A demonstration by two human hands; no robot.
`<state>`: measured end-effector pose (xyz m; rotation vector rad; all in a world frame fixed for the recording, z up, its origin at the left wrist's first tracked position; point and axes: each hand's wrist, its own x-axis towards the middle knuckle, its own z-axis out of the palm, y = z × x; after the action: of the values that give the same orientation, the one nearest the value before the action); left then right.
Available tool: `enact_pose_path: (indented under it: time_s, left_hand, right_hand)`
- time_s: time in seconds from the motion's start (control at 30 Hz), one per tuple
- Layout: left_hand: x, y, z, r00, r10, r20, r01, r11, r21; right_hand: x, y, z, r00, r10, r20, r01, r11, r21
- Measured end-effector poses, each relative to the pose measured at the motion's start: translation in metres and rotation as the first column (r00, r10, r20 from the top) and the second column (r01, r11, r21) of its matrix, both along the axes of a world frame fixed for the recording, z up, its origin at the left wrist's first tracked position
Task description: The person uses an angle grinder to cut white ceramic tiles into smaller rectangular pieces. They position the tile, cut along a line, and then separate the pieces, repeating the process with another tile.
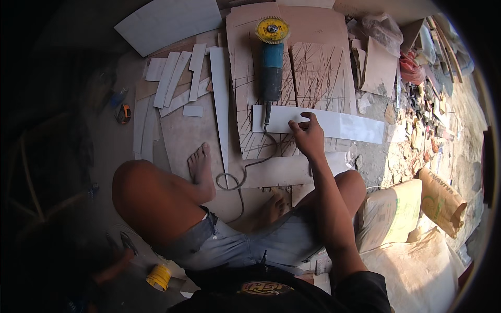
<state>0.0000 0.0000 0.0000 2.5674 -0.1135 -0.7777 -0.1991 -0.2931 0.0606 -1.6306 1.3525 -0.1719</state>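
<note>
Your right hand (pixel 309 136) hovers with parted fingers over the white strip (pixel 360 126), which lies across the scored board (pixel 326 68) nearer you than the angle grinder (pixel 272 65), your left hand out of view.

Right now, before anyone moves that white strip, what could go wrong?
The cord crosses the strip near the right hand, so sliding the strip might drag the grinder. The cord also loops beside a bare foot, where it could snag. And the grinder's disc shows no guard, so an accidental start could cut someone; I can't tell whether it's plugged in.
</note>
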Motion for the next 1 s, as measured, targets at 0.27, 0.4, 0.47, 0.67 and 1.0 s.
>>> enact_pose_path:
  time_s: [0.27,0.4,0.47,0.67,1.0]
  left_hand:
    - [0.003,-0.001,0.016,0.995,-0.074,-0.067,0.076,0.996,0.036]
    - [0.009,0.003,0.026,0.981,-0.130,-0.141,0.141,0.988,0.070]
    - [0.015,0.008,0.033,0.968,-0.165,-0.190,0.183,0.980,0.082]
    - [0.044,0.026,0.062,0.854,-0.318,-0.412,0.393,0.913,0.110]
    - [0.140,0.071,0.116,0.336,-0.353,-0.873,0.836,0.538,0.104]
  right_hand:
    - [-0.012,-0.008,-0.001,0.999,-0.031,0.021,0.031,1.000,-0.003]
    - [-0.018,-0.010,-0.005,0.997,-0.066,0.035,0.066,0.998,0.014]
    - [-0.020,-0.011,-0.003,0.996,-0.085,0.026,0.084,0.996,0.017]
    - [-0.026,-0.010,-0.001,0.992,-0.130,0.008,0.130,0.991,-0.041]
    - [-0.055,-0.007,-0.002,0.855,-0.495,-0.152,0.488,0.869,-0.085]
